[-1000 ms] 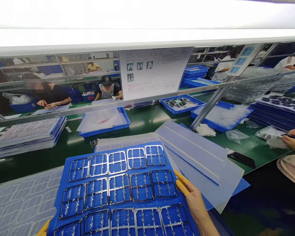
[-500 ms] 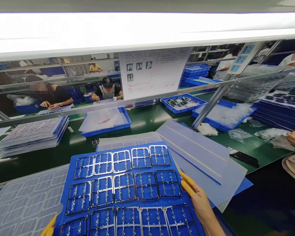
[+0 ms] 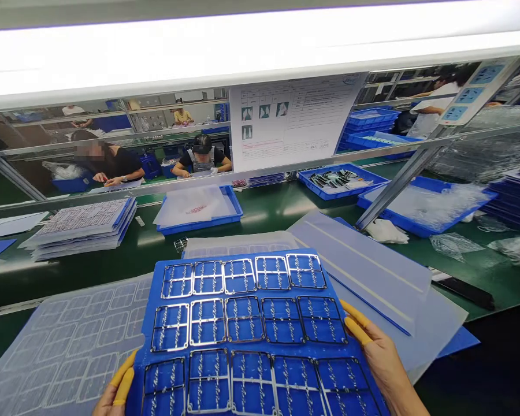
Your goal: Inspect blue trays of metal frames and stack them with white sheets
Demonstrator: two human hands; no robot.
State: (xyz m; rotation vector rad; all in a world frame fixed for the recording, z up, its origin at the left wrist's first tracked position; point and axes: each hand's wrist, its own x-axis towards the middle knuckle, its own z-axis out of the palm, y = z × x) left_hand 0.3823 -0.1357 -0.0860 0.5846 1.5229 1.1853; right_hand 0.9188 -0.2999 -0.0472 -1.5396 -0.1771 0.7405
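Between my two hands is a blue sheet (image 3: 156, 312), tilted up toward me. Rows of shiny metal frames (image 3: 243, 319), each with script-like lettering inside, lie across it. My left hand (image 3: 118, 386), with yellow covers on its fingers, is closed on the sheet's left edge. On the opposite edge my right hand (image 3: 375, 341) grips the sheet, also with yellow finger covers; part of its fingers is hidden behind. Left of the sheet lies a translucent sheet (image 3: 75, 335) with frame-shaped outlines showing in it. Behind it sits another translucent sheet (image 3: 238, 241).
A pale sheet with two cream strips (image 3: 372, 271) lies at right, near a black phone-like object (image 3: 463, 289). Farther back are a stack of sheets (image 3: 78, 228), blue trays (image 3: 199, 222) and a metal post (image 3: 394, 185). Co-workers (image 3: 117, 164) sit beyond a hanging paper (image 3: 290, 127).
The view has turned a little left, so the surroundings sit farther right. Both hands still hold the blue sheet, and more of my left hand shows now.
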